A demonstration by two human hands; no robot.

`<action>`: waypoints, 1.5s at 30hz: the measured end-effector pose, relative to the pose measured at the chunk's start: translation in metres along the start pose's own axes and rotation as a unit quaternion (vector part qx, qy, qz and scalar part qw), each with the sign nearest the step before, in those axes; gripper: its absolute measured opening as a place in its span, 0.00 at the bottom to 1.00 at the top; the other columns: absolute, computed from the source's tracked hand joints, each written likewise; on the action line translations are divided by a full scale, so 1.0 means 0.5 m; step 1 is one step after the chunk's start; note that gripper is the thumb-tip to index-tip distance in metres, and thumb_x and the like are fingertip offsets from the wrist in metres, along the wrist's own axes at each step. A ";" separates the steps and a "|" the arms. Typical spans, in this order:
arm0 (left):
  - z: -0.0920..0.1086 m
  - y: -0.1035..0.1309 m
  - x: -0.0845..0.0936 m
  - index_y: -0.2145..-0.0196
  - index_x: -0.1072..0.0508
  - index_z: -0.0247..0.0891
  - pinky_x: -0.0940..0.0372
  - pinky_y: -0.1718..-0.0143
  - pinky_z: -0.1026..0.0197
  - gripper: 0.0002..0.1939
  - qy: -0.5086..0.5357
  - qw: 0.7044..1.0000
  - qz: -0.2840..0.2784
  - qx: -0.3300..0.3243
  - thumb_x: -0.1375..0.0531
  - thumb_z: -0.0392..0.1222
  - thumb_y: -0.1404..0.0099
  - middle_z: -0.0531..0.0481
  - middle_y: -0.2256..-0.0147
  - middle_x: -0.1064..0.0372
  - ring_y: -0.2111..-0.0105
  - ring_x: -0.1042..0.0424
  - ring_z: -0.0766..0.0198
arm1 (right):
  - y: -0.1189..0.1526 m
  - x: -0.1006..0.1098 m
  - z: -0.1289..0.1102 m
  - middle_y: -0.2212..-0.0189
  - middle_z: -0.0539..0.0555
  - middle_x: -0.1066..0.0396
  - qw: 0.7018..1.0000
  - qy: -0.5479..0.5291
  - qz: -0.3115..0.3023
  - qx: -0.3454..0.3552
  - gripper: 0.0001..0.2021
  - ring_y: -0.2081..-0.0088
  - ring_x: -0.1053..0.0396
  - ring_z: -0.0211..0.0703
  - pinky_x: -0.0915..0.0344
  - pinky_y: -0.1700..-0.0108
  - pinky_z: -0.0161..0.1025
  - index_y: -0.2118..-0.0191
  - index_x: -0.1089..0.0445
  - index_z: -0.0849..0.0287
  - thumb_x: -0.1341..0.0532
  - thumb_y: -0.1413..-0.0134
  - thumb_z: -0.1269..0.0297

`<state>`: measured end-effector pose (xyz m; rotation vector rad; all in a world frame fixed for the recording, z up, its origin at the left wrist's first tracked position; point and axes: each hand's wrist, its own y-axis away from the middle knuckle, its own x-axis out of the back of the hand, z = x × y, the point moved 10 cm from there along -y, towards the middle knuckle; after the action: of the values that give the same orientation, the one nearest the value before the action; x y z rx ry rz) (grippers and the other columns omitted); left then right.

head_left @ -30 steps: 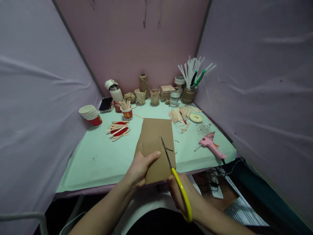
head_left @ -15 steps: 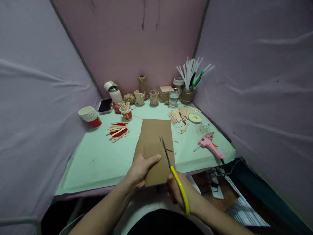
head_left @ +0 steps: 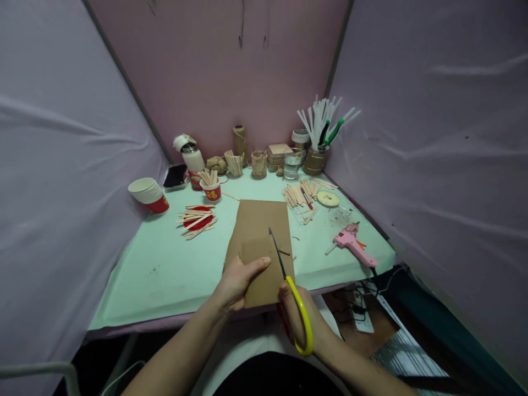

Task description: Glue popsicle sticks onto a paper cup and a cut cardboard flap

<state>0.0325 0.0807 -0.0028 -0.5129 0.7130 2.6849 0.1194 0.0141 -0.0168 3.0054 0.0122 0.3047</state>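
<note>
My left hand (head_left: 239, 283) grips a piece of brown cardboard (head_left: 258, 286), its thumb lying on top and the fingers hidden beneath. A larger cardboard sheet (head_left: 264, 217) lies on the table behind that piece. In my right hand (head_left: 299, 313) is a pair of scissors (head_left: 303, 316) with yellow handles. Their blades are together, pointing away from me over the cardboard near its right side. A thin dark strip lies beside the blades; whether it is a scrap or a slit I cannot tell.
On the right lies a pink glue gun (head_left: 352, 243). Wooden sticks (head_left: 295, 195) and a yellow-green disc (head_left: 328, 198) are behind it. Stacked paper cups (head_left: 150, 195) lean at the left, near a red lid (head_left: 198, 218) under sticks. Jars, cups and twine line the back.
The scissor blades have closed from slightly apart to together, and the yellow handle has swung in a little. My left hand keeps its hold on the cardboard.
</note>
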 end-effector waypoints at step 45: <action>0.038 -0.030 -0.021 0.53 0.25 0.37 0.38 0.46 0.55 0.30 0.105 0.979 -0.162 -0.074 0.26 0.45 0.55 0.40 0.52 0.26 0.50 0.29 0.51 | -0.107 0.178 -0.072 0.79 0.46 0.31 0.910 -0.326 0.254 0.024 0.25 0.79 0.30 0.36 0.33 0.78 0.31 0.72 0.46 0.55 0.27 0.67 0.58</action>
<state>0.0428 0.1010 0.0106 -0.8785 0.4378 2.4092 0.1996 0.0731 0.0298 2.9388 -0.8316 -0.6789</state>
